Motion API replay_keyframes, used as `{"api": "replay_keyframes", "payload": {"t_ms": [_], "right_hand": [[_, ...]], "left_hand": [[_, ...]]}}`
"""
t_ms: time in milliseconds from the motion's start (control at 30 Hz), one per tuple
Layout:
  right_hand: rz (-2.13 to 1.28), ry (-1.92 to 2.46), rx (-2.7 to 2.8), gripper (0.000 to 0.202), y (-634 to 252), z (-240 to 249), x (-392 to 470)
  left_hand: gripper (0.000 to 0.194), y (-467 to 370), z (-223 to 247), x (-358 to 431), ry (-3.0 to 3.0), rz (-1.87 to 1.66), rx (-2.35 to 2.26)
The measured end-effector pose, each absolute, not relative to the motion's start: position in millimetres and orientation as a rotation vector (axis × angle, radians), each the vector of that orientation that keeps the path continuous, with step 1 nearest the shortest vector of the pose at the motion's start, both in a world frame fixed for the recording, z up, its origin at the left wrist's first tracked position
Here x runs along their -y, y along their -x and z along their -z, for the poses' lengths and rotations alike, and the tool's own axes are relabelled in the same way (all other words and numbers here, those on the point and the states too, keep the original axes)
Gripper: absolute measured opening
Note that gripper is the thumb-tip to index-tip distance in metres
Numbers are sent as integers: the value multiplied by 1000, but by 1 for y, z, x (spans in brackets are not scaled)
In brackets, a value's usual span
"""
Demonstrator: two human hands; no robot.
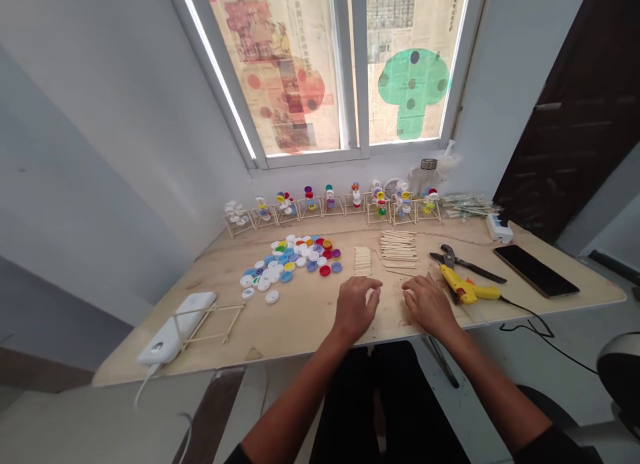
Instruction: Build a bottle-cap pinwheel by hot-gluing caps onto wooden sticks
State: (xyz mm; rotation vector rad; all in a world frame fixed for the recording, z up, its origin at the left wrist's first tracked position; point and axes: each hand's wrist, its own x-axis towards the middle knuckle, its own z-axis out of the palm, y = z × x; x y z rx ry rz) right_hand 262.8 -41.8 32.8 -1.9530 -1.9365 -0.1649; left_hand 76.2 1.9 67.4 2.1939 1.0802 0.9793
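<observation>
The left hand (356, 309) is half open and empty; the right hand (429, 305) curls loosely, and I cannot tell whether it grips anything. Seen from between them, two stacks of slim wooden sticks lie on the counter (295, 324): the long stack (399, 245) at twelve o'clock, the short stack (363, 261) at eleven. One yellow plastic glue gun (463, 287) sits at three, round caps (270, 275), uncounted, at ten.
</observation>
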Motion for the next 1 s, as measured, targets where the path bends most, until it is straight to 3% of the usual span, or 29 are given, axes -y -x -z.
{"api": "replay_keyframes", "payload": {"t_ms": [200, 400, 1000], "right_hand": [[159, 2047, 1979, 21, -265, -25, 19], [150, 2078, 2014, 22, -276, -25, -7], [131, 2028, 1932, 20, -282, -11, -27]], "left_hand": [[25, -103, -70, -86, -2785, -385, -1291], [28, -133, -67, -141, -2907, -169, -1232], [23, -167, -72, -195, -3474, 298, -303]]}}
